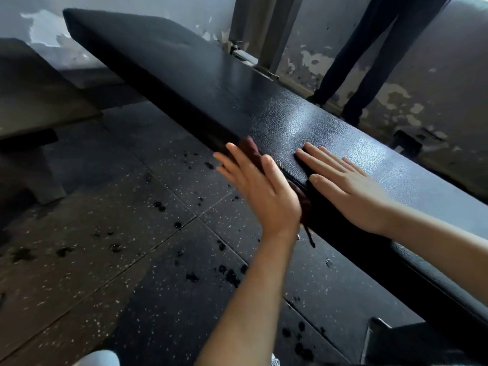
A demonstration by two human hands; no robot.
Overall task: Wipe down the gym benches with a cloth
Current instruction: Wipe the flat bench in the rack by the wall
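A long black padded gym bench (227, 85) runs from the upper left to the lower right. My left hand (260, 190) presses a dark reddish cloth (253, 153) flat against the bench's near side, fingers straight. Most of the cloth is hidden behind that hand; a strand of it hangs below the wrist. My right hand (351, 186) rests flat on the bench's top surface, fingers straight, just right of the left hand.
A second bench (31, 101) stands at the left. The speckled rubber floor (132, 233) has dark wet spots. Beyond the bench are a metal upright (266, 35) and a person's legs in dark trousers (369, 62) by a peeling wall.
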